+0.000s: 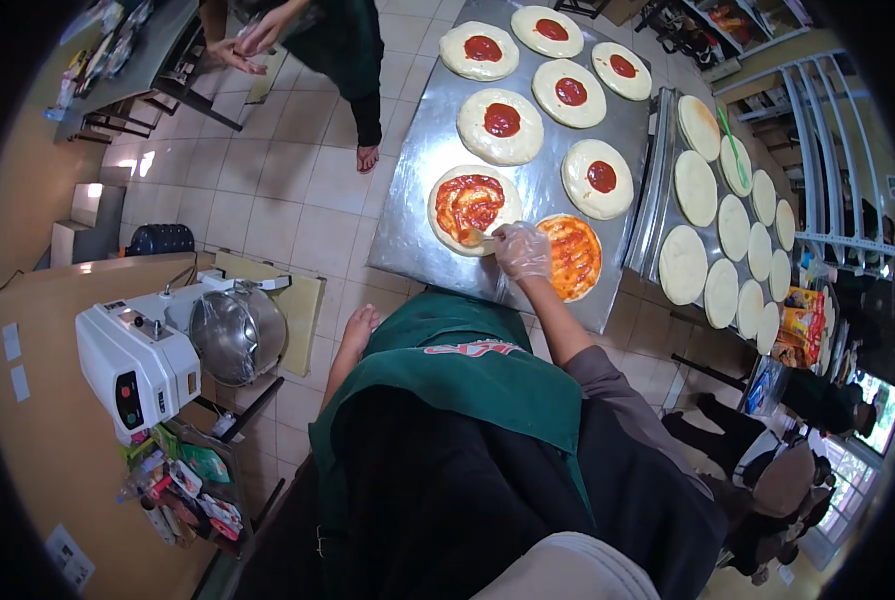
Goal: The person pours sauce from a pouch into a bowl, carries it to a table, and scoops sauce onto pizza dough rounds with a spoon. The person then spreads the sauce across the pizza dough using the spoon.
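My right hand [523, 251], in a clear plastic glove, is closed around a small utensil [475, 238] with an orange-brown end; it may be a brush, but its handle is mostly hidden. The utensil's end touches the red sauce on a round dough base [512, 208], where the sauce is partly spread in swirls. Beside my wrist lies another base [573, 258] covered with sauce almost to its rim. My left hand [360, 326] is bare, beside my green apron [447, 375], with loosely bent fingers and nothing in it.
Several bases with a central sauce blob, such as one dough round [597, 180], lie on the metal table [417, 190]. Plain bases [682, 265] fill a neighbouring table. A mixer [147, 350] stands left. Another person's hands [252, 42] are at top left; people are at right.
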{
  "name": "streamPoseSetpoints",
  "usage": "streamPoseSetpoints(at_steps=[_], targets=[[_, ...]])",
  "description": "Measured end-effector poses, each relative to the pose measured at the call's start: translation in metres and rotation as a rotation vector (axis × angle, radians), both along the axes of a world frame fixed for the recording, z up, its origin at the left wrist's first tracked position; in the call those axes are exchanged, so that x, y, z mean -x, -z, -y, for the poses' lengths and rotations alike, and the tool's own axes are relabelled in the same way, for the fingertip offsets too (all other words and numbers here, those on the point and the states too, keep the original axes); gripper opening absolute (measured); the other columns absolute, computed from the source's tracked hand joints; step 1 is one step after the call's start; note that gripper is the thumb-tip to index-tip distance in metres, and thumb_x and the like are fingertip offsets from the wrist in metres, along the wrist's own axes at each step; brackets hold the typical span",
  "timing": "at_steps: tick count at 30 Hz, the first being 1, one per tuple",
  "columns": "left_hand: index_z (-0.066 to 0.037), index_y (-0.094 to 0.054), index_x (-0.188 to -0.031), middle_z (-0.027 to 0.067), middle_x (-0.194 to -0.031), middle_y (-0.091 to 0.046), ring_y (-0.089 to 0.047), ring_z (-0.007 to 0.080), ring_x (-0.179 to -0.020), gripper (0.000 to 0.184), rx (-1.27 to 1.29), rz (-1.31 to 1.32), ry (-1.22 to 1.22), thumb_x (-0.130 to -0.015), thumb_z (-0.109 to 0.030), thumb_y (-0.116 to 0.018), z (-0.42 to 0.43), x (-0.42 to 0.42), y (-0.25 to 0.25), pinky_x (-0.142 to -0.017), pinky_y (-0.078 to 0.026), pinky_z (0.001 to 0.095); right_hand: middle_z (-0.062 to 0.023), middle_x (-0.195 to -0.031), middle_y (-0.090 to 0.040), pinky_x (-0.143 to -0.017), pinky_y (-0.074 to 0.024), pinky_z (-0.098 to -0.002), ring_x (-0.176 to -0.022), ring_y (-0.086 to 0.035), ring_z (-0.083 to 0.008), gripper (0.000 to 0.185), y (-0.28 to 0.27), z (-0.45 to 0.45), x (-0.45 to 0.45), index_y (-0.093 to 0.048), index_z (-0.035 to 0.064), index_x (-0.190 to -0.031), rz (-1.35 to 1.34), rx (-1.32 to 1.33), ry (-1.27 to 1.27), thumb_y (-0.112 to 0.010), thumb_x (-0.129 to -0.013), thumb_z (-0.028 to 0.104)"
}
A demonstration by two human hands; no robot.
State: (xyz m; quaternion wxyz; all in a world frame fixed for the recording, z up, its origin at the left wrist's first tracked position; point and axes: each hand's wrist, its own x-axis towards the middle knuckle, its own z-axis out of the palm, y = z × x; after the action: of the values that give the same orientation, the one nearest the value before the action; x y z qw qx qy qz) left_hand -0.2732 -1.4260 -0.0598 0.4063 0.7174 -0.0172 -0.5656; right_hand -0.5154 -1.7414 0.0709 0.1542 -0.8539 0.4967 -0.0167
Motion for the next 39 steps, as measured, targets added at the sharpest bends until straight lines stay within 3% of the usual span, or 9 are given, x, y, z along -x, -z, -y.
streamPoseSetpoints(at_steps=[6,11,15,19,26,30,36,39], targets=[[0.001,-0.056,-0.121,0.0117,-0.108,-0.063,-0.060,0.0194,-0.099,0.045,0.014,0.028,0.011,-0.101,-0.039,-0.049,0.007,-0.007,-0.008,-0.089,-0.047,0.0313,-0.0086,-0.089,-0.072,-0.083,-0.0522,-0.0391,-0.090,-0.067,-0.0255,0.025,-0.012,0.015,0.029,-0.076,0.0170,-0.085,-0.043,-0.042,0.266,-0.055,-0.085,0.032],[0.000,-0.057,-0.116,0.0091,-0.105,-0.063,-0.060,0.0170,-0.094,0.042,-0.023,0.021,0.079,-0.101,-0.038,-0.049,0.012,-0.009,-0.010,-0.086,-0.047,0.0301,-0.0111,-0.090,-0.072,-0.082,-0.0523,-0.0395,-0.092,-0.067,-0.0269,0.025,0.021,0.035,0.005,-0.076,0.0165,-0.085,0.076,-0.046,0.291,-0.054,-0.084,0.029],[0.001,-0.058,-0.114,0.0086,-0.102,-0.063,-0.060,0.0159,-0.093,0.042,-0.008,0.061,0.095,-0.101,-0.038,-0.049,0.015,-0.009,-0.018,-0.085,-0.048,0.0294,-0.0118,-0.087,-0.071,-0.079,-0.0523,-0.0412,-0.087,-0.068,-0.0286,0.025,0.018,0.009,0.021,-0.076,0.0155,-0.084,0.002,-0.104,0.227,-0.055,-0.084,0.030],[0.001,-0.058,-0.113,0.0084,-0.100,-0.064,-0.060,0.0146,-0.089,0.039,-0.022,0.075,0.098,-0.101,-0.035,-0.050,-0.004,-0.009,0.004,-0.083,-0.048,0.0284,-0.0125,-0.081,-0.070,-0.075,-0.0521,-0.0410,-0.081,-0.067,-0.0280,0.023,0.013,-0.022,0.021,-0.075,0.0144,-0.081,0.109,-0.026,0.244,-0.057,-0.085,0.029],[0.002,-0.058,-0.112,0.0087,-0.100,-0.064,-0.059,0.0139,-0.086,0.037,-0.045,0.081,0.097,-0.102,-0.033,-0.050,-0.005,-0.011,-0.001,-0.083,-0.048,0.0286,-0.0096,-0.081,-0.070,-0.079,-0.0509,-0.0394,-0.083,-0.066,-0.0264,0.021,0.021,0.034,0.025,-0.075,0.0154,-0.081,0.108,0.087,0.405,-0.058,-0.085,0.028],[0.001,-0.058,-0.114,0.0090,-0.102,-0.064,-0.060,0.0145,-0.087,0.038,-0.020,0.078,0.104,-0.102,-0.034,-0.049,0.008,-0.004,-0.008,-0.084,-0.048,0.0290,-0.0073,-0.084,-0.071,-0.082,-0.0506,-0.0391,-0.088,-0.067,-0.0256,0.021,0.028,0.049,0.014,-0.074,0.0141,-0.081,0.151,0.083,0.368,-0.058,-0.083,0.028],[0.000,-0.056,-0.121,0.0083,-0.107,-0.064,-0.060,0.0163,-0.096,0.043,0.058,0.004,0.098,-0.102,-0.037,-0.048,0.034,0.009,-0.044,-0.087,-0.047,0.0282,-0.0109,-0.088,-0.071,-0.081,-0.0508,-0.0414,-0.090,-0.066,-0.0288,0.026,0.032,0.016,0.050,-0.075,0.0142,-0.084,0.076,-0.029,0.309,-0.054,-0.086,0.030],[-0.002,-0.056,-0.123,0.0041,-0.103,-0.062,-0.058,0.0115,-0.090,0.044,0.084,-0.035,0.090,-0.102,-0.039,-0.049,0.032,0.012,-0.042,-0.081,-0.046,0.0240,-0.0125,-0.088,-0.071,-0.081,-0.0502,-0.0432,-0.088,-0.066,-0.0305,0.026,0.017,-0.011,0.057,-0.075,0.0128,-0.086,0.104,-0.157,0.336,-0.054,-0.087,0.030]])
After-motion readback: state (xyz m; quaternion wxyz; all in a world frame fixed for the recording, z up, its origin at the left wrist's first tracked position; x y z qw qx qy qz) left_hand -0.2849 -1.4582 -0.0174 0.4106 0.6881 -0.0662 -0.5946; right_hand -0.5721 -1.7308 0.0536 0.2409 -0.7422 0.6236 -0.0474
